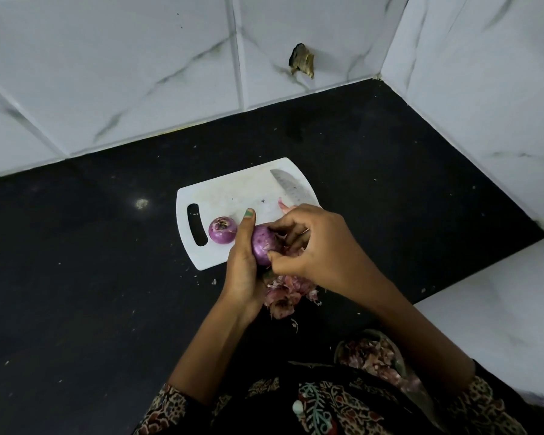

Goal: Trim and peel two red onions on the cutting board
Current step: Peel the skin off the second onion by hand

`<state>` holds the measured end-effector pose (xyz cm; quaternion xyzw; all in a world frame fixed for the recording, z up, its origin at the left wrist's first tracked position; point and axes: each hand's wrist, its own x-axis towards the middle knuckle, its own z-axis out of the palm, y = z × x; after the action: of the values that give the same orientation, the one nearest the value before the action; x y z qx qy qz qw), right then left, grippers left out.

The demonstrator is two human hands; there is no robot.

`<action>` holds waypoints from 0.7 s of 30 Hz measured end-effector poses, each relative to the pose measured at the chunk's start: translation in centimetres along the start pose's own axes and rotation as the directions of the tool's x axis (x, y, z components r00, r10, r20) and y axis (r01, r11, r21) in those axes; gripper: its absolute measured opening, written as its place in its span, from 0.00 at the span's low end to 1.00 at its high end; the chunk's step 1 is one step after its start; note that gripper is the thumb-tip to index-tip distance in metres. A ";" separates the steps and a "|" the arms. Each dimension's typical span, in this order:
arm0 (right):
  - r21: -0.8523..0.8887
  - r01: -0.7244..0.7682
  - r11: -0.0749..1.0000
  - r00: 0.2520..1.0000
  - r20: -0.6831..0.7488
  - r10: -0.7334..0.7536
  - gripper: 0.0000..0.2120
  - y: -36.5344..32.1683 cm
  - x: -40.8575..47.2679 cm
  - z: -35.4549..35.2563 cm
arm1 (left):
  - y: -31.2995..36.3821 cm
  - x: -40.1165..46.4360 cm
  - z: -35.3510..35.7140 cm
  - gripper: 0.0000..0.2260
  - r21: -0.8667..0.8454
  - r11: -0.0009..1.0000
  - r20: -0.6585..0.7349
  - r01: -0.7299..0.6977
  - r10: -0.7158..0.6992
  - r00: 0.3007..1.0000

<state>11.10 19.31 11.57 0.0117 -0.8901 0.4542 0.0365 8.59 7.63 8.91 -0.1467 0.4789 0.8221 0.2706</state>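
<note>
Left hand [244, 262] cradles the glossy purple round onion [260, 248]; right hand [308, 243] pinches its papery, brittle skin: slippery bulb, so grip firmly.

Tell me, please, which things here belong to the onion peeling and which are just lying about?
In the job: held onion, gripped by the left hand while the right hand picks at its skin; second onion; board; knife; peel pile.

Lying about: bowl of peels; hole in the wall tile; worktop.
</note>
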 end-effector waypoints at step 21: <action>0.100 0.093 0.991 0.976 -0.208 -0.070 0.06 1.6 0.8 1.4 | 1.0 1.2 0.2 0.18 0.019 1.000 -0.044 0.013 -0.012 0.999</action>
<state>10.12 19.16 9.55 0.0036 -0.8544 0.4989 0.1452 7.04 7.75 9.13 -0.1653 0.4916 0.8124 0.2666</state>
